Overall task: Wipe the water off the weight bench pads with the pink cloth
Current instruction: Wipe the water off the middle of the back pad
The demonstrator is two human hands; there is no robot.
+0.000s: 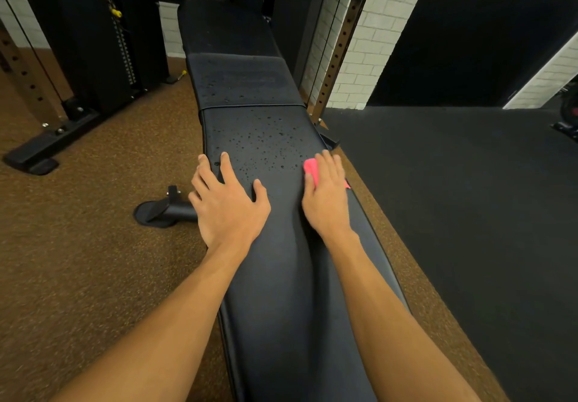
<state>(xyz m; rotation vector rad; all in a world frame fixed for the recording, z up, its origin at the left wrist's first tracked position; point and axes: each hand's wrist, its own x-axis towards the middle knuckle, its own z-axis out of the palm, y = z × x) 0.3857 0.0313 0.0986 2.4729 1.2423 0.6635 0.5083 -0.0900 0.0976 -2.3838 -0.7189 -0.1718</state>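
Note:
A long black weight bench runs away from me through the middle of the view. Water droplets speckle the pad beyond my hands and the middle pad farther off. A far pad lies at the back. My right hand lies flat on the pink cloth, pressing it onto the pad near the right edge; most of the cloth is hidden under the palm. My left hand rests spread on the pad's left edge, holding nothing. The pad nearer to me looks dry.
A black bench foot sticks out on the brown floor at the left. A cable machine with a weight stack stands at back left. A perforated upright post rises right of the bench. Dark floor matting spreads to the right.

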